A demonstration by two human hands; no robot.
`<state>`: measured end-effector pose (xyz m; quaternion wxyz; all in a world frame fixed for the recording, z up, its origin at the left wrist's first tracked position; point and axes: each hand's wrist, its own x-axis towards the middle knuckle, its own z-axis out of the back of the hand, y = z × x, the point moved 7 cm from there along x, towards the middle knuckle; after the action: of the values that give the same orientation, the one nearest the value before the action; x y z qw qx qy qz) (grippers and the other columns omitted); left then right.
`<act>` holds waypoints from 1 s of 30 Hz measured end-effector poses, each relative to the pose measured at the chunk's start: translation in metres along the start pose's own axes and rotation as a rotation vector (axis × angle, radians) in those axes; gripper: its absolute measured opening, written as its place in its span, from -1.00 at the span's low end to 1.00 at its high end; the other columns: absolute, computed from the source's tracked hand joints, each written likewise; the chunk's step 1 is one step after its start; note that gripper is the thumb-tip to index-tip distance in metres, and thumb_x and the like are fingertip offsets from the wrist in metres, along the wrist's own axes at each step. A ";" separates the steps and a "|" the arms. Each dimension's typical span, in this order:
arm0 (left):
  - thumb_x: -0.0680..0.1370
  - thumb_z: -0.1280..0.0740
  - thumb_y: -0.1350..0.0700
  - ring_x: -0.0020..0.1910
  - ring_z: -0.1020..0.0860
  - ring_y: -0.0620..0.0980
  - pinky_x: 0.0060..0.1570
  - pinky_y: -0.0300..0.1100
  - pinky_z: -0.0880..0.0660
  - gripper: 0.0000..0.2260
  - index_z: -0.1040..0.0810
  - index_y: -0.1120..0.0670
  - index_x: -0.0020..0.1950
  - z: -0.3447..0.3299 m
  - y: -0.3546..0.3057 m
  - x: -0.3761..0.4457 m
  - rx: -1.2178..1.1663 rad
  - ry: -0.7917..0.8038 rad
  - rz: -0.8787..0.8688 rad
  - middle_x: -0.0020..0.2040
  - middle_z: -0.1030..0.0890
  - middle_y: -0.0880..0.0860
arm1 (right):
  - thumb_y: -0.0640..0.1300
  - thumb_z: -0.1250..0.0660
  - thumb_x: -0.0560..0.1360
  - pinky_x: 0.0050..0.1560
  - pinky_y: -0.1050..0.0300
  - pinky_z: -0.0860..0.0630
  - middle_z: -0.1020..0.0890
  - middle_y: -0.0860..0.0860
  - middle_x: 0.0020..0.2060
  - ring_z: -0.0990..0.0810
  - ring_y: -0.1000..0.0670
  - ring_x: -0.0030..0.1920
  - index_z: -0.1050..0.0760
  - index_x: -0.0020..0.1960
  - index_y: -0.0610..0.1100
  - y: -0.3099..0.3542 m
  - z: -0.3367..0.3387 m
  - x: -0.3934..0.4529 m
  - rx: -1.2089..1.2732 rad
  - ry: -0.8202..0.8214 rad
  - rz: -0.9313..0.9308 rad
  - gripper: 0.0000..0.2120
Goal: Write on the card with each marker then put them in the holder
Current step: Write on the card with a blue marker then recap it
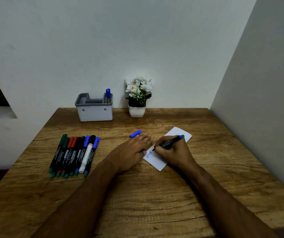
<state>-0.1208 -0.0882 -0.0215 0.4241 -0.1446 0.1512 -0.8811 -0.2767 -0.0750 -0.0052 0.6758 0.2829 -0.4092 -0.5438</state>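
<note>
A white card (177, 133) lies on the wooden table, with blue writing near its lower left corner. My right hand (173, 153) grips a black marker (169, 143) with a green end, its tip touching the card. My left hand (134, 148) rests flat on the table, fingertips pinning the card's left edge. A loose blue cap (135, 133) lies just beyond my left fingers. A row of several capped markers (74, 154) lies at the left. The grey-rimmed white holder (95, 112) stands at the back with one blue marker (108, 95) upright in its right compartment.
A white pot of white flowers (137, 97) stands against the back wall, right of the holder. A wall runs close along the table's right edge (240, 152). Bare wood shows in front of my arms.
</note>
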 end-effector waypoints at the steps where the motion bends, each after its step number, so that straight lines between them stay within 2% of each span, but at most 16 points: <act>1: 0.69 -0.10 0.10 0.58 0.05 -0.18 0.45 -0.26 0.07 -0.55 -0.15 -0.02 0.59 0.000 0.000 0.000 0.001 0.003 0.001 0.61 -0.09 -0.09 | -0.29 -0.46 0.46 -0.16 0.31 -0.59 -0.74 0.03 -0.24 -0.69 0.14 -0.16 -0.70 -0.17 -0.16 0.000 0.001 0.000 -0.002 -0.004 -0.003 -0.92; 5: 0.68 -0.11 0.10 0.57 0.05 -0.20 0.47 -0.24 0.03 -0.55 -0.17 -0.03 0.59 -0.002 0.002 0.000 -0.009 -0.002 0.004 0.61 -0.10 -0.10 | -0.27 -0.46 0.47 -0.11 0.33 -0.60 -0.75 0.05 -0.20 -0.70 0.15 -0.12 -0.72 -0.13 -0.14 -0.001 0.000 0.001 0.014 -0.001 -0.015 -0.92; 9: 0.68 -0.11 0.11 0.57 0.05 -0.21 0.49 -0.22 0.02 -0.55 -0.17 -0.04 0.59 -0.003 0.003 0.000 -0.015 0.004 0.000 0.61 -0.10 -0.11 | -0.26 -0.46 0.47 -0.17 0.37 -0.55 -0.74 0.06 -0.23 -0.70 0.18 -0.15 -0.70 -0.18 -0.10 -0.001 0.000 0.001 -0.006 -0.019 -0.029 -0.90; 14: 0.68 -0.11 0.12 0.57 0.05 -0.20 0.44 -0.31 0.07 -0.55 -0.17 -0.02 0.59 0.000 0.001 0.000 -0.010 -0.009 -0.007 0.61 -0.10 -0.10 | -0.27 -0.45 0.47 -0.17 0.33 -0.58 -0.75 0.05 -0.23 -0.70 0.15 -0.16 -0.71 -0.17 -0.14 -0.001 0.000 0.001 -0.001 -0.020 -0.029 -0.91; 18: 0.69 -0.10 0.10 0.57 0.05 -0.20 0.43 -0.31 0.08 -0.55 -0.16 -0.04 0.59 -0.003 0.003 0.000 -0.012 0.002 0.008 0.61 -0.09 -0.10 | -0.27 -0.45 0.47 -0.18 0.22 -0.62 -0.74 0.05 -0.25 -0.71 0.14 -0.18 -0.71 -0.18 -0.14 -0.003 0.003 0.003 -0.001 -0.061 -0.050 -0.90; 24: 0.69 -0.10 0.10 0.58 0.06 -0.19 0.44 -0.29 0.07 -0.55 -0.15 -0.03 0.59 -0.003 0.002 0.000 -0.008 0.010 0.012 0.61 -0.09 -0.10 | -0.28 -0.43 0.47 -0.26 0.29 -0.56 -0.73 0.04 -0.27 -0.69 0.14 -0.20 -0.70 -0.19 -0.16 -0.003 0.004 0.003 0.008 -0.076 -0.071 -0.89; 30: 0.69 -0.10 0.11 0.57 0.05 -0.19 0.40 -0.33 0.11 -0.55 -0.16 -0.02 0.59 -0.001 0.000 -0.001 -0.013 0.001 0.010 0.61 -0.09 -0.09 | -0.27 -0.43 0.47 -0.27 0.26 -0.55 -0.72 0.04 -0.29 -0.68 0.14 -0.20 -0.69 -0.21 -0.15 -0.005 0.004 0.005 -0.008 -0.091 -0.086 -0.89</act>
<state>-0.1205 -0.0878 -0.0228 0.4277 -0.1463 0.1577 -0.8780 -0.2818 -0.0803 -0.0061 0.6337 0.2728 -0.4248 -0.5862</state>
